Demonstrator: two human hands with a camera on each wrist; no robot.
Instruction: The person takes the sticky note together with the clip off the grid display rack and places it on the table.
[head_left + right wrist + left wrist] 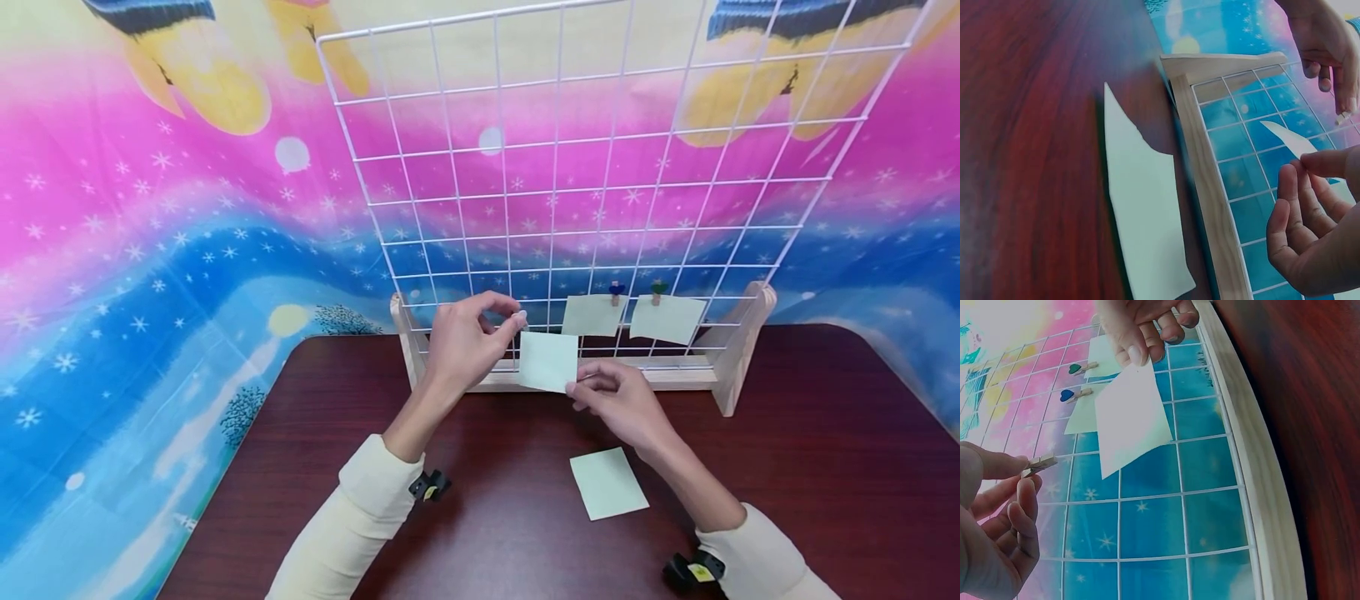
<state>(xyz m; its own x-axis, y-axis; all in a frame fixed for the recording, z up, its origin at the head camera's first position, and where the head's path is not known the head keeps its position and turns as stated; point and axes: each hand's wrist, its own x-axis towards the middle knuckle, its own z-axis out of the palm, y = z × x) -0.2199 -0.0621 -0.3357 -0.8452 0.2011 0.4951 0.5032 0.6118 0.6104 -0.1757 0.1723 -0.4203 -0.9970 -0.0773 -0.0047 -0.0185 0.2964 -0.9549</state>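
Note:
Between thumb and fingertips my left hand (468, 337) pinches a small wooden clothespin (1040, 464), just left of a pale green paper square (548, 362). That square's lower right corner is pinched by my right hand (618, 404), which holds it in front of the white wire grid (507, 212). Two more pale squares hang on the grid to the right: one (592, 317) under a clothespin with a blue heart (1067, 395), the other (667, 319) under a clothespin with a green heart (1075, 369).
Another pale paper square (609, 483) lies on the dark red table (480, 533), its edges slightly raised. Wooden feet (738, 354) and a wooden crossbar (678, 379) support the grid. Behind stands a colourful snowflake-patterned cloth (187, 225).

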